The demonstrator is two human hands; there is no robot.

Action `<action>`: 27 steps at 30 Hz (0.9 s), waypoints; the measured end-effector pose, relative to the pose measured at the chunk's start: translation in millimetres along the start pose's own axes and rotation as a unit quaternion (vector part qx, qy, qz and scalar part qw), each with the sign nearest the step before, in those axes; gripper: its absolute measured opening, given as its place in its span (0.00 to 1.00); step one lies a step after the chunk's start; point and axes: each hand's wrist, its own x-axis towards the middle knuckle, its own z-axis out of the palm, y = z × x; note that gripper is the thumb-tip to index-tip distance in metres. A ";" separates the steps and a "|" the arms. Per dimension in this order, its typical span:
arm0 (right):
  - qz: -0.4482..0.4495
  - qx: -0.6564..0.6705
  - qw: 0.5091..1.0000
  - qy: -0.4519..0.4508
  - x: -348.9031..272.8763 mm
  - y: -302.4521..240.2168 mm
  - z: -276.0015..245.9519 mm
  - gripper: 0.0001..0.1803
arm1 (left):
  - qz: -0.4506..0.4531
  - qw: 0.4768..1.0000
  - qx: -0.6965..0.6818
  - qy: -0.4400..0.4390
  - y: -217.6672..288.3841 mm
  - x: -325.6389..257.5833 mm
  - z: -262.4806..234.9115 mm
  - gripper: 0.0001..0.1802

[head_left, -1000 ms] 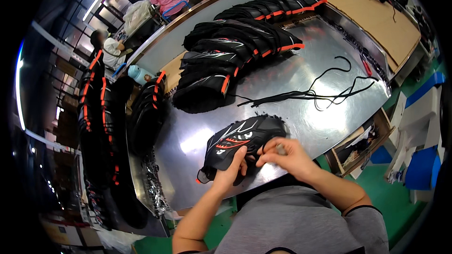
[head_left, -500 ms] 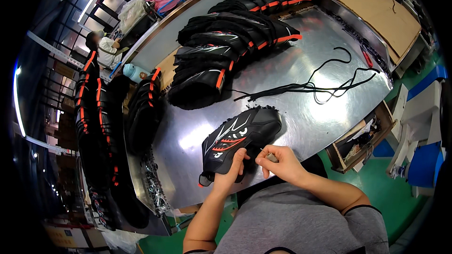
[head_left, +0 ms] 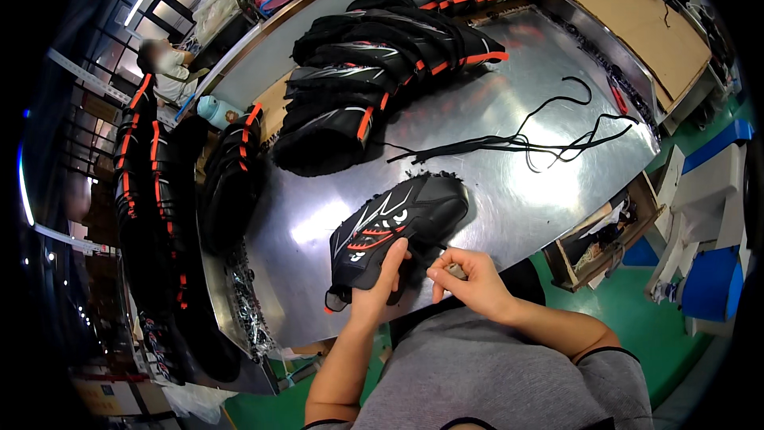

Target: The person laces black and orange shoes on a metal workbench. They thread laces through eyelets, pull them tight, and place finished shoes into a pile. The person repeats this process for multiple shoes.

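Observation:
A black shoe upper [head_left: 398,223] with red and white trim lies on its side on the metal table, toe end pointing away to the right. My left hand [head_left: 380,283] grips it at the opening near the heel, thumb on the outer side and the other fingers mostly hidden. Close by on the right, my right hand [head_left: 471,280] is closed in a pinch around a small tool with a pale handle [head_left: 456,270], mostly covered by the fingers. A dark strand shows between the right fingertips and the upper's opening.
Black laces [head_left: 509,143] lie loose beyond the upper. Rows of stacked shoe uppers [head_left: 334,111] stand at the table's far side and left. A red-handled tool [head_left: 617,99] rests near the right edge. An open wooden drawer [head_left: 609,239] juts out below. Two people sit beyond.
The whole view has shifted slightly, so the table and uppers appear a little further left. Both hands keep their holds; a dark strand shows more plainly by the right fingertips.

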 end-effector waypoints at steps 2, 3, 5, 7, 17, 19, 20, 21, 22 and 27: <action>-0.018 -0.072 0.997 -0.005 -2.1 2.1 0.2 0.09 | -0.004 1.000 0.003 0.010 -2.8 -0.6 1.5 0.15; -0.036 -0.118 0.992 -0.008 -2.4 2.8 -0.5 0.10 | -0.007 1.000 -0.001 0.012 -0.4 -1.4 2.2 0.15; -0.098 -0.221 0.970 0.009 -4.5 1.1 -1.3 0.15 | -0.007 1.000 0.018 0.014 -3.3 -1.6 -0.7 0.13; -0.143 -0.296 0.944 0.021 -4.5 -13.2 -5.4 0.16 | 0.003 0.999 0.029 0.031 -4.9 -3.7 -2.7 0.10; -0.204 -0.387 0.899 0.013 32.5 -35.9 -14.6 0.09 | 0.146 0.988 0.043 0.006 -20.1 2.9 -0.2 0.08; -0.194 -0.382 0.904 0.014 34.3 -35.1 -13.6 0.09 | 0.152 0.988 0.040 0.007 -19.0 3.4 -0.9 0.08; -0.204 -0.386 0.900 0.017 35.7 -33.6 -13.4 0.08 | 0.152 0.988 0.039 0.005 -18.7 3.6 -1.5 0.09; -0.213 -0.390 0.895 0.020 37.5 -31.3 -13.5 0.08 | 0.152 0.988 0.037 0.002 -19.1 3.4 -2.1 0.09; -0.223 -0.395 0.891 0.024 39.0 -30.3 -13.9 0.08 | 0.154 0.987 0.037 0.002 -20.0 3.7 -2.6 0.08; -0.220 -0.444 0.869 -0.001 37.4 -39.3 -18.5 0.09 | 0.118 0.992 0.051 -0.001 -16.0 0.8 -3.4 0.10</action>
